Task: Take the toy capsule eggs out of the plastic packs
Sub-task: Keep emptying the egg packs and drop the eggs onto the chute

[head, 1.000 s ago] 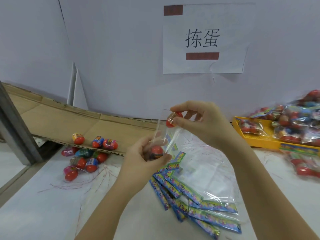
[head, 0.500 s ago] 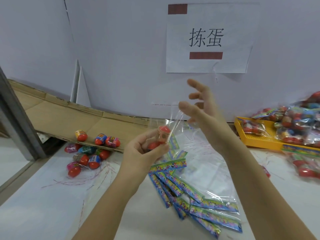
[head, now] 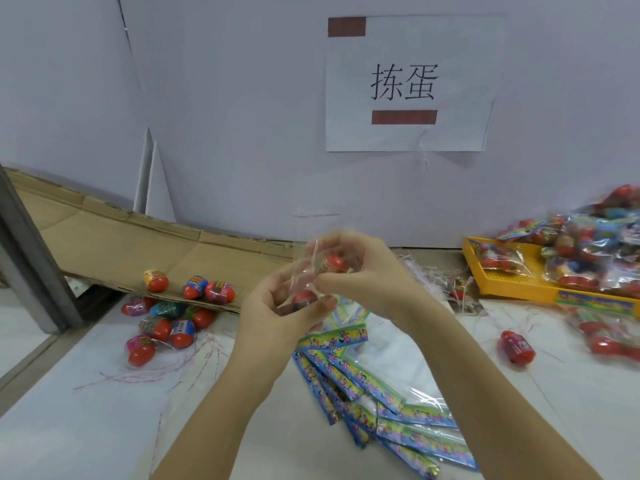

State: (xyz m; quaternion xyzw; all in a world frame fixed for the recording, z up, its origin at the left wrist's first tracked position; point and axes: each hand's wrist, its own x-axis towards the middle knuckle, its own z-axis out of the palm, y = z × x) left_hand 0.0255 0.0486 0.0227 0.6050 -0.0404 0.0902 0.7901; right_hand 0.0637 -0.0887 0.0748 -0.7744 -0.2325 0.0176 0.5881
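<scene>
**Right hand back on the pack**

Half a second ago the right hand was lifted clear with its fingers spread. Now the right hand (head: 360, 275) has come down, and its fingers curl round the upper egg (head: 333, 263) at the top of the clear plastic pack (head: 305, 271). The left hand (head: 273, 317) grips the pack lower down as before, pinching it round the lower egg (head: 304, 297). The two hands are close together, held above the white table (head: 86, 393).

The pack is thin, transparent film, crumpled and blurred by motion. Both eggs in it are red, and the upper one shows a printed band below its red dome. Whether that egg is already free of the film cannot be told.

The loose eggs (head: 162, 323) lie in a heap to the left, at the edge of the cardboard sheet (head: 121, 244). The empty packs (head: 346, 372), with blue printed headers, fan out under the wrists. Full packs (head: 588, 251) are piled on the yellow tray (head: 512, 287) at the right.
</scene>
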